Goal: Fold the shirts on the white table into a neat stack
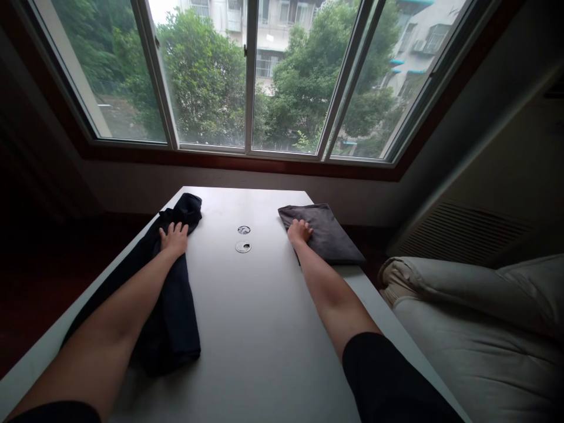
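Dark navy trousers (178,311) lie lengthwise along the left side of the white table (251,329), bunched at their far end. My left hand (175,238) rests on them near that bunched end, its fingers spread. On the far right of the table is a dark grey folded cloth (332,235), flat and neatly squared, one corner reaching past the table's right edge. My right hand (300,231) is at the cloth's left part, fingers bent and close together against the fabric. The fingertips are partly hidden.
Two round fittings (243,247) are set in the tabletop between my hands. Beyond the table's far edge is a wide window (247,150) with a brown frame. A pale sofa (476,329) stands close along the right side.
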The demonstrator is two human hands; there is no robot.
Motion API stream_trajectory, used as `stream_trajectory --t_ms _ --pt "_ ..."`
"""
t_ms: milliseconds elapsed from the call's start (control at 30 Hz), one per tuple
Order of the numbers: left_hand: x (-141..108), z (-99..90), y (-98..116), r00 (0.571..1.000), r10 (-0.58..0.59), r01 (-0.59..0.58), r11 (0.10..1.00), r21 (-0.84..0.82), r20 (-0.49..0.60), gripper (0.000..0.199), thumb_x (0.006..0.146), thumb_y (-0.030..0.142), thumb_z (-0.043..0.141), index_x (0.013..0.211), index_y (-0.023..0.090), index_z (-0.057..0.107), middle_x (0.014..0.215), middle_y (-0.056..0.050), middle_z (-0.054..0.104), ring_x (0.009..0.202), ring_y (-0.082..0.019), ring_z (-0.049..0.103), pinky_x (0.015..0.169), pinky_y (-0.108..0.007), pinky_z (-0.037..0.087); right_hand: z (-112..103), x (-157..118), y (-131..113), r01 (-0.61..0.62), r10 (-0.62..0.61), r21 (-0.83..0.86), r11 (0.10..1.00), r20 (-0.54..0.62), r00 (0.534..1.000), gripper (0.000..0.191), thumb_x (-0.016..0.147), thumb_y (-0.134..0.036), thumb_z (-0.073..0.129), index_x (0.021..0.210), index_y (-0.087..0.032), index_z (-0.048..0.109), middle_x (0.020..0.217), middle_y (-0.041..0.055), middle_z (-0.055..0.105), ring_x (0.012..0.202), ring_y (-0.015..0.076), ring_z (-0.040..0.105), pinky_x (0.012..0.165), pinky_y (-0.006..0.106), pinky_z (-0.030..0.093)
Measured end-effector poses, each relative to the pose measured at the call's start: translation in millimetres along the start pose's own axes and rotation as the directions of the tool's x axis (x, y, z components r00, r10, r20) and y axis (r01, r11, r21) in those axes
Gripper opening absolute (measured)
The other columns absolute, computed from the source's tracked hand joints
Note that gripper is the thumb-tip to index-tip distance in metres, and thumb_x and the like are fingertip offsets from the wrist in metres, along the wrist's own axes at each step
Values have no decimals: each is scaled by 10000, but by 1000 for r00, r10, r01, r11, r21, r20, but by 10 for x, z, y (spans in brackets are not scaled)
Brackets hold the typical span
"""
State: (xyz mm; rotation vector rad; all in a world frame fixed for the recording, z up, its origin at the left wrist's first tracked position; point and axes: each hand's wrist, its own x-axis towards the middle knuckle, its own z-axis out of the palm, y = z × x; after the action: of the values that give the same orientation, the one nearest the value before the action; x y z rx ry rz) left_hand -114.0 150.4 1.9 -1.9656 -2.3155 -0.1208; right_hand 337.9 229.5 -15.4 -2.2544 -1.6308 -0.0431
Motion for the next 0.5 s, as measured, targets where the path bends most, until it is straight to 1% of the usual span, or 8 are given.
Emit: stream_trajectory --t_ms 67,133,200,267,333,367,433,500 --pt "-229 -108 259 997 73 -74 997 -31 -39 542 996 281 438 1526 181 494 1662 -153 354 1542 -358 248 1230 -616 171 -41 73 50 -24 24 19 1000 13 1000 441 1062 -256 283 1263 -161 664 1342 221 580 1259 329 474 1048 488 330" --pt "-554 -217 493 973 231 -229 965 -130 0 497 992 343 452 1453 206 579 1564 -136 501 1440 -330 429 1207 -522 289 -65 113 88 -27 26 3 1000 18 999 429 1059 -350 367 1326 -134 625 1368 243 562 1280 344 465 1057 493 328" --pt "-935 -338 615 892 439 -393 871 -296 108 421 991 402 448 1295 255 700 1319 -97 692 1198 -280 628 1073 -405 448 -66 125 99 12 -11 -43 999 27 1000 506 1006 -465 520 1374 -125 591 1407 257 529 1311 371 436 1067 508 324" --pt "-1300 -483 583 766 603 -460 755 -468 221 386 984 456 466 1110 263 775 1049 -72 769 962 -245 697 908 -341 515 -62 130 84 79 -74 -102 992 50 996 539 949 -477 623 1372 -145 601 1435 248 509 1330 381 418 1071 517 321" --pt "-1578 -649 411 595 705 -388 673 -630 386 376 955 496 523 1017 247 798 883 -58 778 803 -225 704 784 -312 530 -79 147 51 114 -104 -118 986 88 991 434 950 -380 618 1329 -170 644 1431 229 522 1329 367 427 1070 512 323" --pt "-1674 -732 289 510 714 -322 676 -663 480 365 931 509 563 984 241 805 849 -59 780 767 -227 706 755 -314 536 -100 162 31 107 -97 -101 989 101 990 384 960 -323 582 1305 -176 665 1417 223 538 1320 355 442 1066 508 326" --pt "-1787 -874 15 355 660 -184 743 -643 662 337 882 515 633 928 233 812 826 -75 785 748 -251 719 751 -351 555 -163 200 -9 63 -57 -42 997 116 992 368 971 -247 496 1273 -171 692 1370 222 579 1281 335 485 1046 503 347" --pt "-1825 -958 -246 247 570 -75 817 -571 783 308 853 505 673 884 231 810 798 -97 780 750 -281 731 780 -410 573 -241 231 -46 12 -17 47 999 107 994 401 963 -226 439 1252 -154 708 1321 224 613 1220 321 532 1012 486 378"
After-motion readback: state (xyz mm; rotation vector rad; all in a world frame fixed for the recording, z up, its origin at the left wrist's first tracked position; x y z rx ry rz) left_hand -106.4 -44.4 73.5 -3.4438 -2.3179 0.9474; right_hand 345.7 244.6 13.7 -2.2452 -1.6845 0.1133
